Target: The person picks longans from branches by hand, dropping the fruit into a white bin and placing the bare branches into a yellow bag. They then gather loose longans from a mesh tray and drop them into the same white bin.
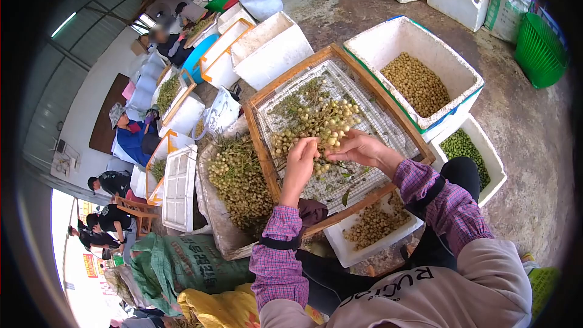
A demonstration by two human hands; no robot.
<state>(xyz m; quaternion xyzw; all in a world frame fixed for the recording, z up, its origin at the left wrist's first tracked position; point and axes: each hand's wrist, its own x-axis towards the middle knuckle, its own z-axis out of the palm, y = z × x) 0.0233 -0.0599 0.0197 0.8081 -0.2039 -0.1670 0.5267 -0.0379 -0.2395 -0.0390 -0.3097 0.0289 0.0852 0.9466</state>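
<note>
My left hand (301, 163) and my right hand (359, 148) meet over a wood-framed wire mesh tray (388, 123). Fingers of both hands are closed in a pinch at a bunch of small round yellow-green fruit (333, 123); the exact stems between the fingertips are hidden. Loose twigs and leafy scraps (297, 100) lie on the mesh around the bunch. Left of the tray, a foam box (209, 206) is heaped with fruit still on stems. Below the near edge of the tray, a white bin (398, 226) holds loose brownish fruit.
A large foam box (419, 27) of loose yellow fruit stands right of the tray, with a box of green fruit (466, 149) nearer me. Woven sacks (188, 267) lie at lower left. A green basket (540, 48) stands at far right. Several people work at the left.
</note>
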